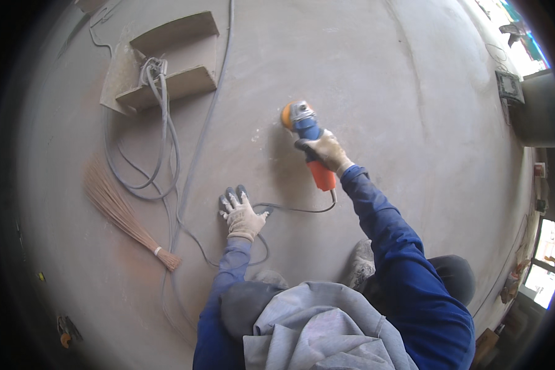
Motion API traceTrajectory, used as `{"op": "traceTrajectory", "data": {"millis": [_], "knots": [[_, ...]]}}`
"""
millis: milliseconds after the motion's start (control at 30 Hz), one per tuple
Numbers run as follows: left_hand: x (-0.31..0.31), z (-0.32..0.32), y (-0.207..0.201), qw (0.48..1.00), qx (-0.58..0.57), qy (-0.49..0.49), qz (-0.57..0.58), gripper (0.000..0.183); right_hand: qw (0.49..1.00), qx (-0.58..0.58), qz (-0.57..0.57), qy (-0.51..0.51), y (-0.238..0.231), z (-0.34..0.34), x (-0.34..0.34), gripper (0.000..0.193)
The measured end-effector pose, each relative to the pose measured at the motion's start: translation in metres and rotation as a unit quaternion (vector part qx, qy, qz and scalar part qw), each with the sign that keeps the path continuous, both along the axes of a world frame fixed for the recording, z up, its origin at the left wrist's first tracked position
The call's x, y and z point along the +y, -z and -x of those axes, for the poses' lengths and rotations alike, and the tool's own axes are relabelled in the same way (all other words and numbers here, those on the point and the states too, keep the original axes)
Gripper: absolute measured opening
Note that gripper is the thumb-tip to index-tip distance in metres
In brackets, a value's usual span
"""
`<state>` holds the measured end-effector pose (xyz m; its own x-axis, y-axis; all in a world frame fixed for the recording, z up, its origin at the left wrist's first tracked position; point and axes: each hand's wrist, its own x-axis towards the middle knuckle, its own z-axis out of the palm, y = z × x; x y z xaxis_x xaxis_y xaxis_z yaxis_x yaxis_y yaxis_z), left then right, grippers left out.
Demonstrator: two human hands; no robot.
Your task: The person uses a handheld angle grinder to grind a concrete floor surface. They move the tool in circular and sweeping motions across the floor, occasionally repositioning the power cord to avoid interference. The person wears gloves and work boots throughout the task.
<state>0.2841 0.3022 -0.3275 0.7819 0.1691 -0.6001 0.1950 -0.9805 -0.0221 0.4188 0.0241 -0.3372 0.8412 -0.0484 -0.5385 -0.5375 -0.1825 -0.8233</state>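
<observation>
My right hand, in a dusty work glove, is wrapped round the blue body of an angle grinder. The tool has an orange rear end, a metal head and an orange-yellow disc, held at or just over the grey floor; whether they touch I cannot tell. Its thin dark cord leaves the rear end and runs left past my other hand. Gloved too, with dark fingertips, my left hand rests flat on the floor with fingers spread and holds nothing.
At the left lies a broom of thin reddish bristles, tied near one end. Beyond it stands an open cardboard box with grey cable looping out. Another long cable crosses the floor. A dark cylindrical container stands at the right edge.
</observation>
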Motion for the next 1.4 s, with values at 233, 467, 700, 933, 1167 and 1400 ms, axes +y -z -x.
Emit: {"op": "traceTrajectory", "data": {"millis": [233,467,700,933,1167,1400], "knots": [[-0.028,-0.039,-0.009,0.998,0.040,-0.040,0.019,0.134,0.998,0.030,0.053,0.004,-0.023,-0.050,-0.035,0.052],[-0.048,-0.054,-0.019,0.995,0.087,-0.030,-0.035,0.148,0.958,-0.024,-0.007,0.286,0.008,-0.111,-0.213,0.049],[-0.063,-0.061,-0.021,0.993,0.108,-0.047,-0.016,0.154,0.959,-0.070,0.005,0.274,0.022,-0.145,-0.246,0.044],[-0.050,-0.051,-0.008,0.995,0.090,-0.039,-0.025,0.143,0.988,-0.001,-0.002,0.152,-0.007,-0.181,-0.158,0.045],[-0.035,-0.048,-0.008,0.995,0.098,-0.003,-0.026,0.138,0.973,-0.016,-0.010,0.229,0.009,-0.181,-0.199,0.043],[-0.049,-0.052,-0.009,0.994,0.101,-0.001,-0.028,0.136,0.920,-0.078,-0.013,0.384,0.040,-0.161,-0.283,0.053]]}}
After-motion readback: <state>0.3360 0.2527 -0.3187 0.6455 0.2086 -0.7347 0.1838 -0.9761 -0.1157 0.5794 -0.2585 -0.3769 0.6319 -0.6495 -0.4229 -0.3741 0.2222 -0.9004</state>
